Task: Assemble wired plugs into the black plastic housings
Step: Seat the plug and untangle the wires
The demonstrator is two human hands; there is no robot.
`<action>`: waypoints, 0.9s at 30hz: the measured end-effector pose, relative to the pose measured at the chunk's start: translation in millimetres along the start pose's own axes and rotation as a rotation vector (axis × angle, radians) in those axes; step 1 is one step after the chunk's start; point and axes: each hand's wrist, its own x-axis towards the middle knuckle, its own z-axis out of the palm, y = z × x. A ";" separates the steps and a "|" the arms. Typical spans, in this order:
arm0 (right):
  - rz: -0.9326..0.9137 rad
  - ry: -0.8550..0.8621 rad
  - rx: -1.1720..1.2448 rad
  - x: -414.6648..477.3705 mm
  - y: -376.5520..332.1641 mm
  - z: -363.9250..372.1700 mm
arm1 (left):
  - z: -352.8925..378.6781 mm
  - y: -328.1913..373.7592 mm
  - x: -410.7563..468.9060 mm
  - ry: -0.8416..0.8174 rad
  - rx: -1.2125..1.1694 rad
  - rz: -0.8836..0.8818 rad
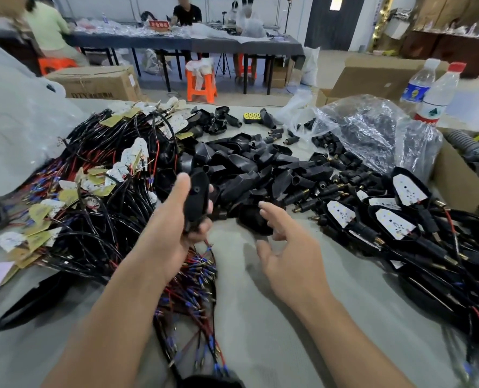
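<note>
The left hand [174, 228] gripped a housing [195, 196]; the right hand [286, 247] hovered spread above the bench [260, 317]. A housing pile [246, 166] lay beyond, wires [92, 197] at left. Fingers hid the housing's lower end.

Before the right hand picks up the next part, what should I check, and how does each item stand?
1. Left hand grips a black housing: ok.
2. Right hand free, fingers spread, holding nothing: ok.
3. Loose plugs lie on the table ahead of the right hand: ok.
4. Wires trailing below the left hand belong to the held housing: cannot tell.
5. Plug seated in that housing: cannot tell, only its back shows.
6. Finished units lie apart at the right: ok.
</note>
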 end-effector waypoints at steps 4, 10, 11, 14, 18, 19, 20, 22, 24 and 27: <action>0.016 -0.067 0.003 6.7 -17.7 16.5 | -36.5 23.6 2.0 0.155 -0.282 0.117; 0.044 -0.254 -0.024 37.5 -69.1 82.4 | -59.9 32.3 2.1 0.309 -0.396 0.247; 0.071 -0.304 -0.032 45.0 -76.4 93.3 | -60.7 31.5 2.5 0.351 -0.386 0.265; 0.118 -0.399 -0.095 63.5 -94.5 115.4 | -56.0 30.1 5.1 0.455 -0.353 0.291; 0.147 -0.450 -0.273 82.5 -105.4 122.8 | -43.3 27.0 5.5 0.531 -0.256 0.286; 0.178 -0.484 -0.309 85.0 -108.9 121.0 | -43.0 26.1 4.9 0.527 -0.249 0.296; 0.178 -0.503 -0.352 86.9 -110.7 120.9 | -43.9 25.2 5.1 0.516 -0.247 0.301; 0.062 -0.463 -0.511 90.1 -117.0 113.4 | -48.6 24.2 7.1 0.493 -0.249 0.312; -0.021 -0.352 -0.625 93.4 -122.6 101.2 | -52.2 21.4 10.1 0.488 -0.233 0.315; 0.126 -0.239 -0.524 113.1 -125.5 70.4 | -55.0 18.5 12.3 0.509 -0.182 0.294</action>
